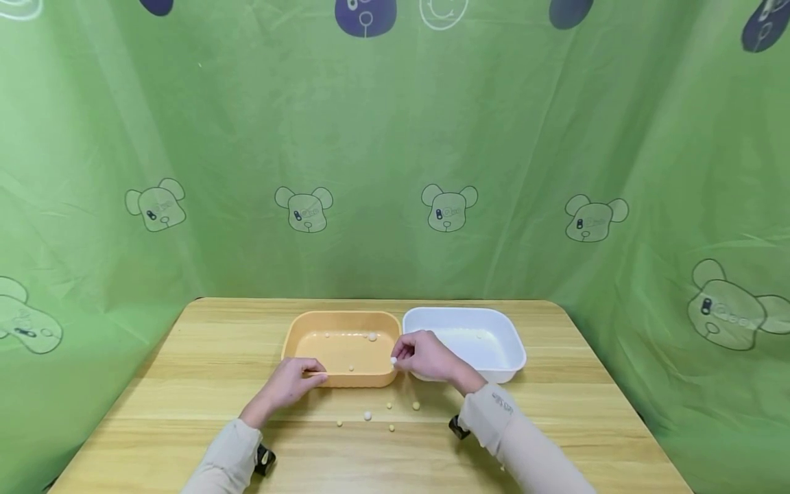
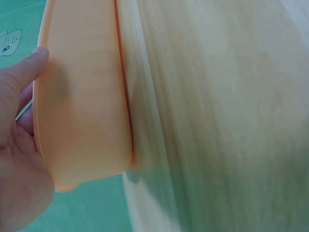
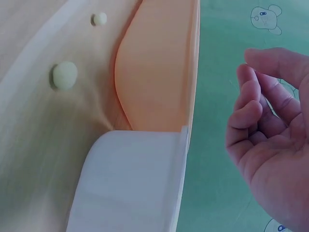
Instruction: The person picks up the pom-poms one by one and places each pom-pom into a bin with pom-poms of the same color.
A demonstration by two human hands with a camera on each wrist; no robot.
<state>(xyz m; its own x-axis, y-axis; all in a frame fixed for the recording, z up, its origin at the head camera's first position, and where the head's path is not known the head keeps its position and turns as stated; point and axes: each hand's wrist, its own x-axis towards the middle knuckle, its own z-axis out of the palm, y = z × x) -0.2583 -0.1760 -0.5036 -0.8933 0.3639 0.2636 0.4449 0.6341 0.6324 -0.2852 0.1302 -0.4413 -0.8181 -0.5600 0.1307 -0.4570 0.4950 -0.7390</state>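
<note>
My left hand (image 1: 289, 381) grips the near rim of the orange bin (image 1: 370, 379), thumb outside in the left wrist view, where the bin's outer wall (image 2: 87, 106) shows. Over the orange bin's right end, near the white bin, my right hand (image 1: 426, 355) pinches a small white ball (image 1: 393, 361) between thumb and fingertips. In the right wrist view that hand (image 3: 270, 125) has its thumb and index tips together, and the ball is hidden. Inside the orange bin lie a white ball (image 1: 372, 337) and smaller pale ones (image 1: 351, 368).
Right of the orange bin stands the white bin (image 1: 515, 367), with a small pale ball (image 1: 479, 335) inside. On the wooden table (image 1: 216, 329) in front lie a white ball (image 1: 367, 416) and several small yellow balls (image 1: 416, 406). A green curtain (image 1: 376, 261) hangs behind.
</note>
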